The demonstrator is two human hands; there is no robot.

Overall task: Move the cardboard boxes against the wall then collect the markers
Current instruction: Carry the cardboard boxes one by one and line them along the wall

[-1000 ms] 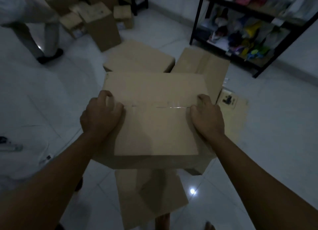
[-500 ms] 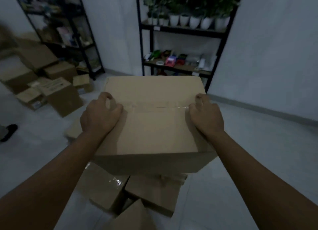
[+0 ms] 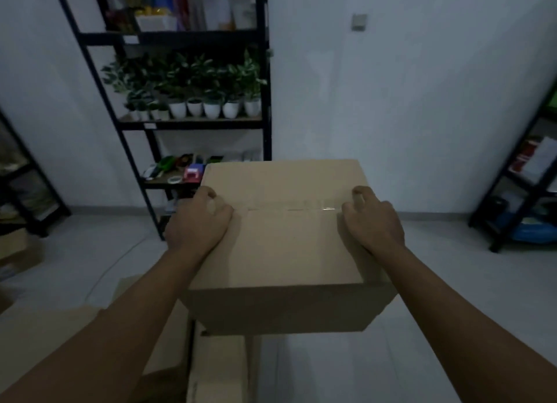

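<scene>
- Dim light throughout; small items on the lower shelf of the black shelving unit (image 3: 265, 71) are coloured blurs, and I cannot tell whether any are markers.
- Underside and far face of the cardboard box (image 3: 283, 246) hidden; fingertips on both sides go out of sight over its edges.
- Left hand (image 3: 197, 221): fingers curled over the box's upper left edge beside the taped seam, gripping it.
- Right hand (image 3: 372, 220): fingers curled over the upper right edge, same grip.
- The box is held off the floor (image 3: 452, 297) between both hands, in front of the body, top flaps taped shut, facing the white wall (image 3: 422, 101).
- More cardboard boxes (image 3: 217, 369) lie on the floor below and to the left, partly covered by the left forearm and cut off by the frame.
- Potted plants (image 3: 211, 107) line a middle shelf of the unit.
- A second rack (image 3: 524, 191) stands at the right edge, cut off.
</scene>
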